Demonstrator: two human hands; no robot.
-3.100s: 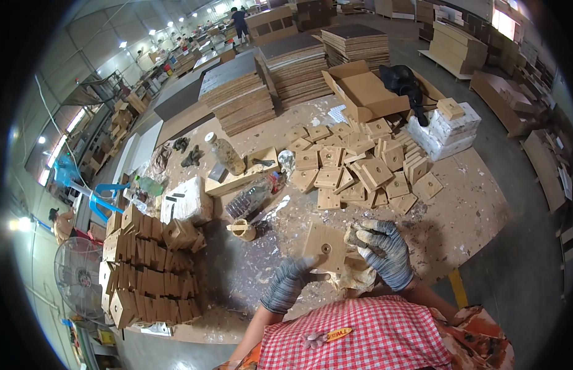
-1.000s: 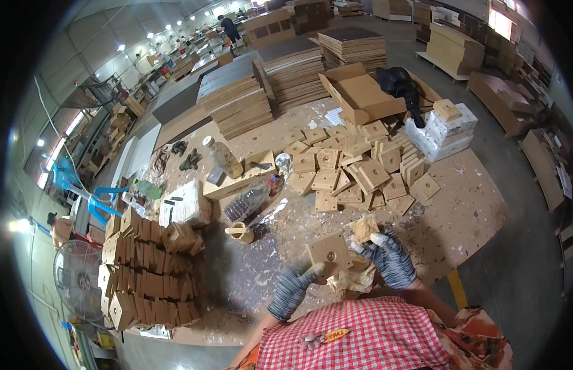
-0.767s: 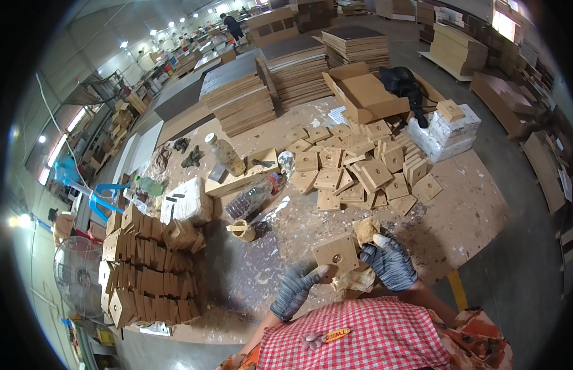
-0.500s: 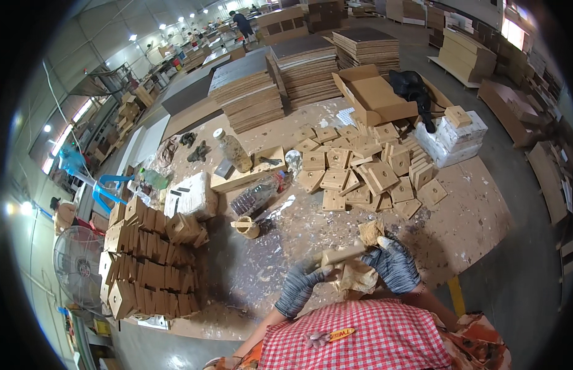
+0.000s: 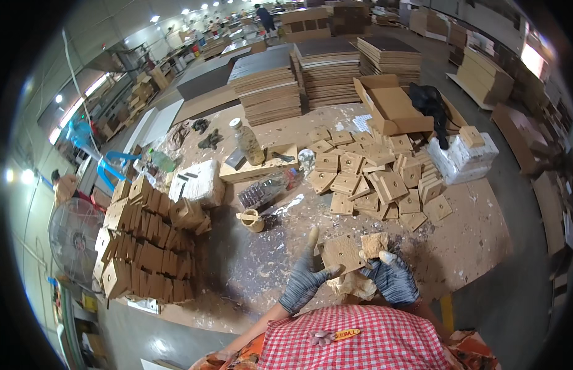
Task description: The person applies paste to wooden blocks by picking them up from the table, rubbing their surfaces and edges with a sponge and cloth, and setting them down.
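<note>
A square wooden block (image 5: 342, 253) with a central hole and small corner holes is held up, its broad face turned toward me. My left hand (image 5: 303, 282), in a grey knit glove, grips its lower left edge with the thumb, one finger stretched out past its side. At the block's right edge, my right hand (image 5: 393, 277), gloved alike, pinches a small tan rough-faced pad (image 5: 374, 245); whether it is sponge or folded abrasive, I cannot tell. A crumpled pale cloth (image 5: 353, 287) lies below the block, partly hidden by the hands and checked apron.
Loose wooden blocks (image 5: 385, 185) are heaped right of centre. Stacked blocks (image 5: 151, 240) stand at left. A small cup (image 5: 252, 222), a plastic bottle (image 5: 265, 190) and a glue-stained bottle (image 5: 247, 143) stand or lie mid-table. An open cardboard box (image 5: 388, 114) sits behind.
The block has turned from nearly edge-on to show its broad face. My left hand has opened out, one finger now extended upward. The view has shifted slightly.
</note>
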